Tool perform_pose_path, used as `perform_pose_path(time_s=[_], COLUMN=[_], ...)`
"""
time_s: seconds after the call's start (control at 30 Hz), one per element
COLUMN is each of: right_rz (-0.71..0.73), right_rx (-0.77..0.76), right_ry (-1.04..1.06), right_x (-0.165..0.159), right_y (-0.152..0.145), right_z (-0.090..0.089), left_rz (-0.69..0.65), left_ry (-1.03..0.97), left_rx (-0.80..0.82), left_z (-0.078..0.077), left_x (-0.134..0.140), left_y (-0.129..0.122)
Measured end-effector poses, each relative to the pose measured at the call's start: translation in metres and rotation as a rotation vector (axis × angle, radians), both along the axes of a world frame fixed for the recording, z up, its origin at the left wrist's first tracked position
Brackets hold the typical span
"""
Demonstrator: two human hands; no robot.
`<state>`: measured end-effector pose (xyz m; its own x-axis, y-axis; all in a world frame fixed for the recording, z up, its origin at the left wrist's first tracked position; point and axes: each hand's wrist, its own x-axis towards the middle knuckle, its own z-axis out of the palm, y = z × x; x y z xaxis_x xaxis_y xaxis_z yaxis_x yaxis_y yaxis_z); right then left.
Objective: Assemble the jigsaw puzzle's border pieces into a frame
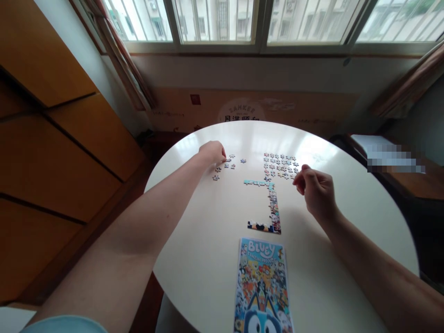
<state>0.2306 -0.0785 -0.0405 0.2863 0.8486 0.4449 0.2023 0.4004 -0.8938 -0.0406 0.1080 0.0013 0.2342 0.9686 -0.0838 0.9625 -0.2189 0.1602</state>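
The left hand [212, 151] has its grip curled down onto the counter [215, 259], fingertips touching a small scatter of loose pieces [225, 165] at the far left; whether one is actually pinched cannot be told from here. The right hand [317, 192] hovers just above the counter with its grip loosely closed, thumb against the bent fingers (anything held in it is too small to see). Between the hands lies the joined border [272, 203], an L of edge pieces running from a teal top strip down to a dark bottom corner. Beyond it, near the right hand, sits a sorted patch of pieces [280, 166] in rows. The box [263, 286] lies flat at the near edge, just below the border.
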Motion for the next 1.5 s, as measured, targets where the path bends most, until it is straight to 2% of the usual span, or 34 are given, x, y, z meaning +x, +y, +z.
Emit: perform_pose_path(time_s=[0.23, 0.63, 0.77, 0.87, 1.0, 1.1, 1.2, 1.37, 1.5], right_rz=[0.01, 0.008, -0.018, 0.017, 0.172, 0.28, 0.385, 0.474, 0.523], right_rx=[-0.041, -0.024, 0.019, 0.007, -0.003, 0.064, 0.13, 0.143, 0.121], right_ry=[0.0, -0.039, -0.064, -0.122, -0.315, -0.465, -0.557, -0.601, -0.604], right_x=[-0.002, -0.001, 0.002, 0.004, -0.003, -0.014, -0.024, -0.029, -0.03], right_y=[-0.003, -0.007, -0.006, -0.006, -0.016, -0.026, -0.032, -0.033, -0.029], right_z=[0.002, 0.006, 0.008, 0.009, 0.017, 0.025, 0.028, 0.026, 0.022], left_rz=[-0.029, -0.096, -0.111, -0.18, -0.29, -0.363, -0.384, -0.324, -0.283], left_ry=[-0.005, 0.008, -0.066, -0.163, -0.322, -0.427, -0.526, -0.682, -0.703], left_rx=[-0.089, -0.273, -0.211, -0.246, -0.409, -0.578, -0.733, -0.921, -0.981], left_z=[0.003, 0.026, 0.037, 0.052, 0.067, 0.062, 0.048, 0.023, 0.015], left_x=[-0.006, -0.006, -0.007, -0.006, 0.001, 0.005, 0.007, 0.011, 0.011], left_y=[0.008, 0.006, 0.004, -0.011, -0.058, -0.096, -0.121, -0.132, -0.133])
